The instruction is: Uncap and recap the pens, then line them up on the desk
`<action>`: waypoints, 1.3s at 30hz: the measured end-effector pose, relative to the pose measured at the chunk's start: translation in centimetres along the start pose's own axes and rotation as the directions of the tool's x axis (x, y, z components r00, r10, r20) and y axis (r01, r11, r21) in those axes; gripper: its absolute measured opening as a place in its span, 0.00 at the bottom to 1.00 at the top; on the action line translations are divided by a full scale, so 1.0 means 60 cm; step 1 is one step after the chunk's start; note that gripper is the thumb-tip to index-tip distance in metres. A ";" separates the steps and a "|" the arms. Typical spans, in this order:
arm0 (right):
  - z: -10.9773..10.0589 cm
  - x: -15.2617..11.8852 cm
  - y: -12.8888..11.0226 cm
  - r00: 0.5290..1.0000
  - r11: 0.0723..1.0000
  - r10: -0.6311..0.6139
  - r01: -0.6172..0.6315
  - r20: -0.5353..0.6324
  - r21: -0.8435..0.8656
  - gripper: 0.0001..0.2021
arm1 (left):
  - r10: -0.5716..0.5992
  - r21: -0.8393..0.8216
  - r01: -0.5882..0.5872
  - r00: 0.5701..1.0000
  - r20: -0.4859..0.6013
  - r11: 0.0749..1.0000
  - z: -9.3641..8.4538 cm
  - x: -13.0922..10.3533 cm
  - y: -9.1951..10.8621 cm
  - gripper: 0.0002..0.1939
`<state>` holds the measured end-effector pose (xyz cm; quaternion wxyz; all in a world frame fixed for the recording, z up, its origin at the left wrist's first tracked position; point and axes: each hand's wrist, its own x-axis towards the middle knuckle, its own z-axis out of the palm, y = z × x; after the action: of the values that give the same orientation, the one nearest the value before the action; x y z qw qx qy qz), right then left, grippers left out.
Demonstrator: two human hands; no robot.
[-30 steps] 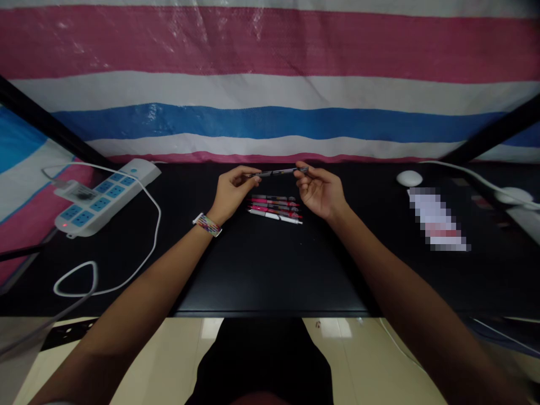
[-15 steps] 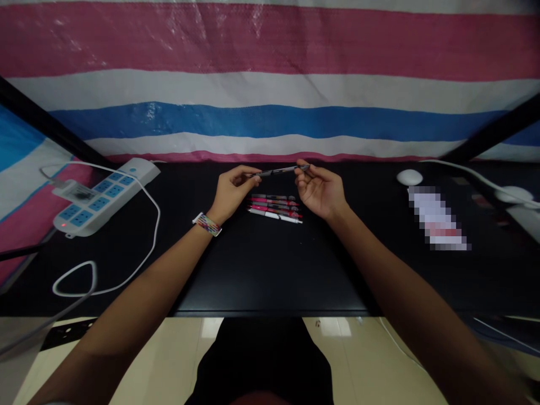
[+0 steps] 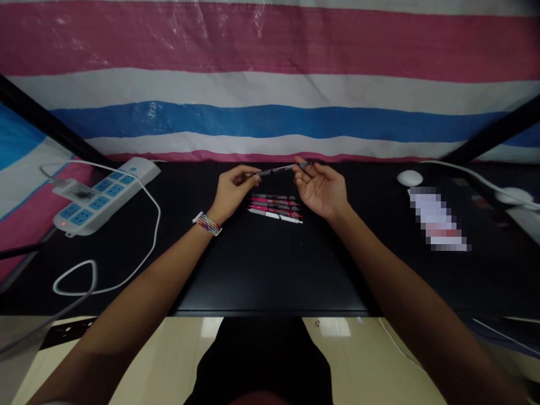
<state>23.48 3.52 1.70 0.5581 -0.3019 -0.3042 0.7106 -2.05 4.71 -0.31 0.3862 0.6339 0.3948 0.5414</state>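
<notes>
I see a black desk (image 3: 270, 270) running wide under me, its near edge cut straight above the pale floor. Toward the middle of the far edge a short row of pens (image 3: 275, 206) lies flat, side by side, pink and dark ones with a white one nearest me. At the left end a white power strip (image 3: 103, 195) with blue sockets rests at an angle, and its white cable (image 3: 122, 270) loops across the surface toward the near left corner. Near the far right corner sits a small white round object (image 3: 409, 178).

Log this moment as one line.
left hand: shut on pen | right hand: shut on pen | row of pens: on black table
</notes>
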 end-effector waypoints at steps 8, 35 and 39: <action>0.009 0.003 0.003 0.989 0.991 0.074 -0.058 -0.128 0.124 0.15 | 0.014 0.006 -0.014 1.000 0.003 1.000 0.000 0.000 -0.004 0.11; 0.000 0.004 0.011 0.992 0.958 -0.125 0.120 -0.004 -0.260 0.18 | -0.020 0.016 0.020 1.000 -0.004 1.000 -0.002 0.001 -0.001 0.08; -0.009 0.008 0.022 0.966 0.853 -0.252 0.246 0.048 -0.460 0.16 | 0.021 0.081 -0.019 0.999 -0.026 0.997 -0.004 0.003 -0.004 0.08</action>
<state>23.00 3.77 0.32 0.5595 -0.3889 -0.4969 0.5374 -2.29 4.98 -0.44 0.3497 0.6455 0.4151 0.5373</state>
